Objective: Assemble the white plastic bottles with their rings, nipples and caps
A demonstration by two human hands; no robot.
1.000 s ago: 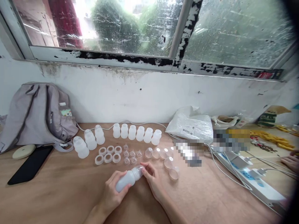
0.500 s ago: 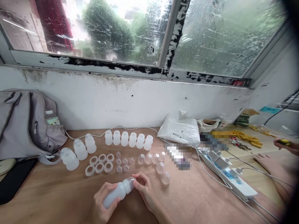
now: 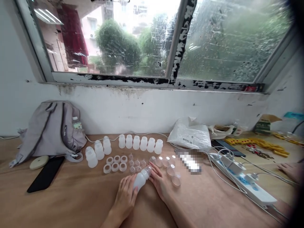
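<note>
A frosted baby bottle [image 3: 140, 181] with a clear cap [image 3: 147, 171] lies tilted between my hands, low over the table. My left hand [image 3: 127, 191] wraps round its body from the left. At the cap end, my right hand [image 3: 158, 179] closes its fingers on the clear cap. Just beyond are clear teats [image 3: 137, 163] and, to their left, white collar rings [image 3: 115, 167]. Several clear domed caps [image 3: 170, 170] curve round to the right of my right hand. Behind stands a row of open bottles [image 3: 143, 143]; three capped bottles [image 3: 99, 150] stand at left.
A grey backpack [image 3: 52, 129], a black phone [image 3: 46, 175] and a round cream case [image 3: 39, 162] sit at left. At right are a white plastic parcel [image 3: 190, 133], a power strip [image 3: 256, 191] with cables and another person's hand [image 3: 288, 171]. A wall with a window rises behind.
The view has swung about and tilted up. The bottle now points more steeply away from me, both hands still on it. At far right, the other person's tool-holding hand has left view.
</note>
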